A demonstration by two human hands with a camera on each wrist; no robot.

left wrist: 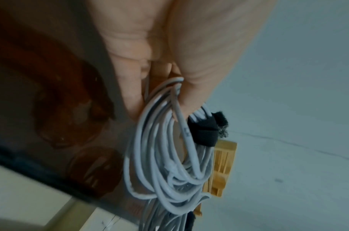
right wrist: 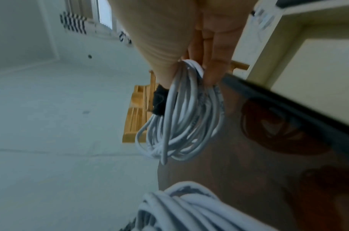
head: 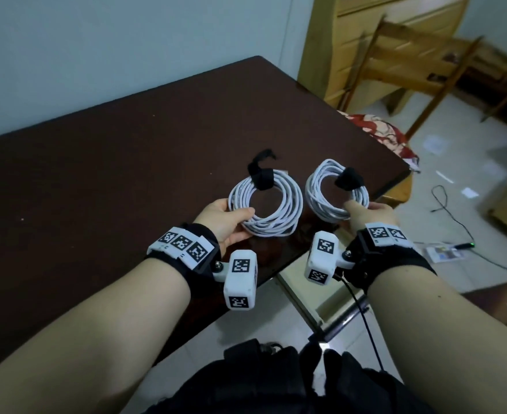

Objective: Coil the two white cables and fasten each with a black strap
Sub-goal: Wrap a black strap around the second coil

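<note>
Two white cable coils hang just above the near right corner of the dark brown table (head: 126, 138). My left hand (head: 227, 219) grips the near rim of the left coil (head: 288, 201), thumb on top; a black strap (head: 261, 177) wraps its far side with a loose tail sticking up. My right hand (head: 366, 213) pinches the near rim of the right coil (head: 315, 186), which carries its own black strap (head: 349, 177). The left wrist view shows the left coil (left wrist: 160, 148) and strap (left wrist: 206, 131) below the thumb. In the right wrist view the right coil (right wrist: 181, 118) and strap (right wrist: 158, 101) hang from the fingers.
The table's right edge drops off just past the right coil. Beyond it are a wooden chair (head: 410, 70), a red patterned cushion (head: 386, 132), and a tiled floor with a black wire (head: 455, 216) and papers. A pale cabinet (head: 315, 294) stands below the near corner.
</note>
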